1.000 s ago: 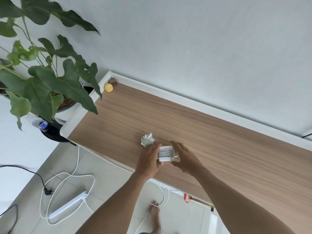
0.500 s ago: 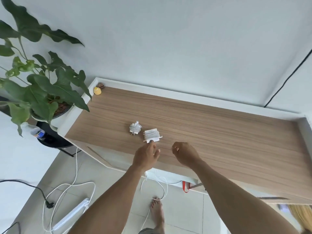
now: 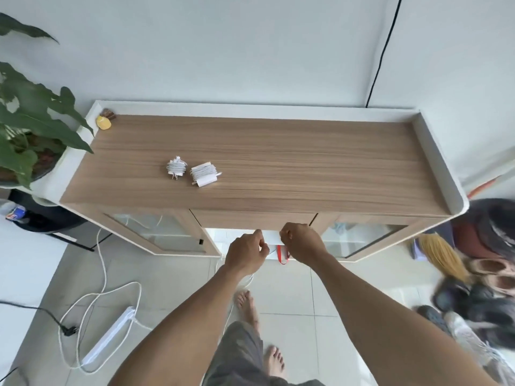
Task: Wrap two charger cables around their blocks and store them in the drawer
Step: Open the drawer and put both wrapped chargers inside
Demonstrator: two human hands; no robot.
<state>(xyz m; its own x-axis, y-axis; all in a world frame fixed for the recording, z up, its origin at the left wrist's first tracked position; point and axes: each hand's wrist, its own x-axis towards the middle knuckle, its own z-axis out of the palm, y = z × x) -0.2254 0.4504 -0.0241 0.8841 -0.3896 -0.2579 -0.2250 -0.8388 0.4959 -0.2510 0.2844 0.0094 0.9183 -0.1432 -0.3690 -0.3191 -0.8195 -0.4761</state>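
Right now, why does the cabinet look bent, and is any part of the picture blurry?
Head view: the wide-angle lens bows the cabinet top, most at its right rim. Head view: the smaller charger and larger charger are sharp, while the shoes at the far right are smeared. Head view: light is soft and even, shadows faint.

The small bundle (image 3: 176,169) lies just left of the large bundle (image 3: 204,174) on the cabinet top (image 3: 292,162) — drawer (image 3: 250,219) below.
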